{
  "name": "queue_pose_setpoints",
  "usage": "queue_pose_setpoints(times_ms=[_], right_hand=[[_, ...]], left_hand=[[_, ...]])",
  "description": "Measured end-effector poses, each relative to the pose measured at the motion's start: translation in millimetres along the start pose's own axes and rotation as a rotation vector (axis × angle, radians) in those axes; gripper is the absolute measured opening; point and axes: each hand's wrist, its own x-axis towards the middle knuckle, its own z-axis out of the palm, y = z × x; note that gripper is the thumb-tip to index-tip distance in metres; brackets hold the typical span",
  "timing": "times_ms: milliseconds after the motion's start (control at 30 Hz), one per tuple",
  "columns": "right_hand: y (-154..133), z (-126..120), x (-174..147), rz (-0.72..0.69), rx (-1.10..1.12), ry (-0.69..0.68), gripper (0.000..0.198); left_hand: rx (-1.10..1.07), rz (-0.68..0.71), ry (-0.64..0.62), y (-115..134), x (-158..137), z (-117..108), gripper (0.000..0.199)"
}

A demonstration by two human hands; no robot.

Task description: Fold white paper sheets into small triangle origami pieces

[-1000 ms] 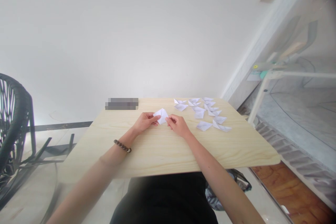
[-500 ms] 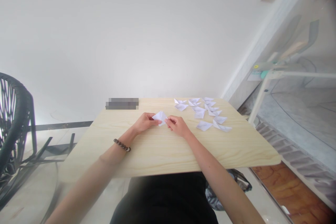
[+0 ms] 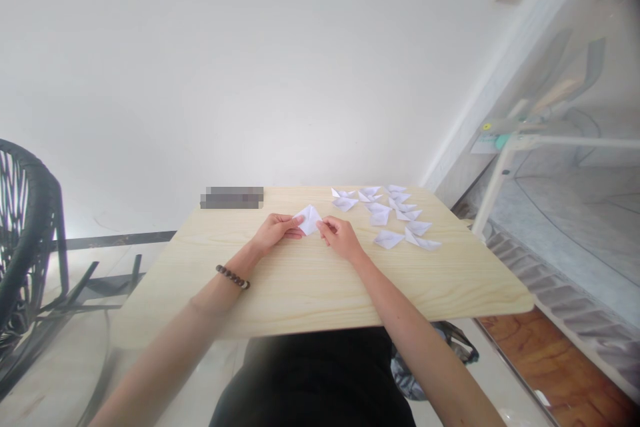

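Note:
A small folded white paper is held between my two hands, above the middle of the table. My left hand pinches its left side, thumb on top and fingers underneath. At its right corner, the thumb and fingertips of my right hand are closed on the edge. The paper has a pointed top and a crease down its face. To the right of my right hand lie several folded white paper boats, grouped in loose rows toward the table's far right.
The pale wooden table stands against a white wall. A blurred-out dark object lies at its far left. A dark woven chair is on the left, and a white metal frame on the right.
The folded paper has shifted slightly up and to the right and turned a little. My left thumb has moved up on its face; both hands still hold it.

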Motion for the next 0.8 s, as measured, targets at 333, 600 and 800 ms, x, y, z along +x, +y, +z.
queue_pose_setpoints(times_ms=[333, 600, 800], right_hand=[[3.9, 2.3, 2.1, 0.016, 0.035, 0.1, 0.028], [6.3, 2.0, 3.0, -0.054, -0.104, 0.068, 0.019], [9.0, -1.4, 3.2, -0.147, -0.352, 0.01, 0.013]], left_hand=[[0.182, 0.199, 0.016, -2.6, 0.8, 3.6, 0.04], [0.55, 0.413, 0.161, -4.7, 3.0, -4.2, 0.026], [0.866, 0.533, 0.014, -5.2, 5.2, -15.9, 0.018]])
